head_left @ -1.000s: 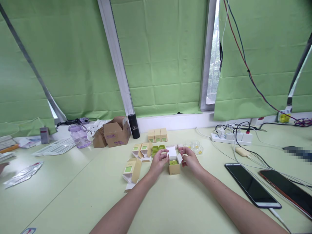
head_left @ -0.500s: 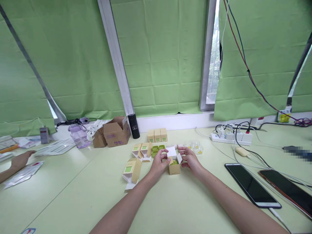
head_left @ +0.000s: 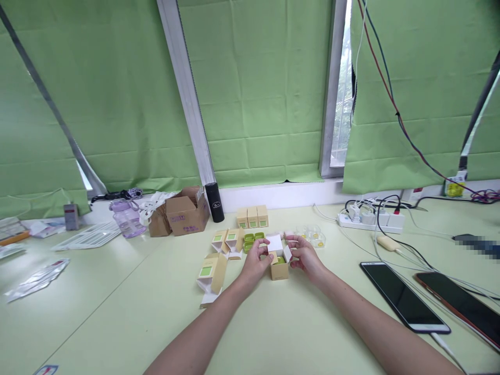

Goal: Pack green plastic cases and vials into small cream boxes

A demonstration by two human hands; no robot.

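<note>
A small tan carton [head_left: 279,270] stands on the pale green table [head_left: 273,333] with its white flaps up and a green item inside. My left hand [head_left: 254,263] grips its left side, thumb pressing a side flap inward. My right hand [head_left: 305,254] holds the right flap with curled fingers. Several open tan cartons [head_left: 213,273] lie to the left. Green containers [head_left: 253,240] sit just behind the carton. Three closed cartons [head_left: 252,216] stand in a row further back.
Two phones [head_left: 402,297] lie at the right beside a power strip [head_left: 369,219] with cables. A brown cardboard box [head_left: 186,213], black cylinder [head_left: 214,202] and purple bottle [head_left: 127,217] stand at the back left. Clear plastic pieces [head_left: 314,235] lie behind my right hand.
The carton's left side flap has folded in over the green item under my left thumb. Another person's hand came in at the far left and has left again.
</note>
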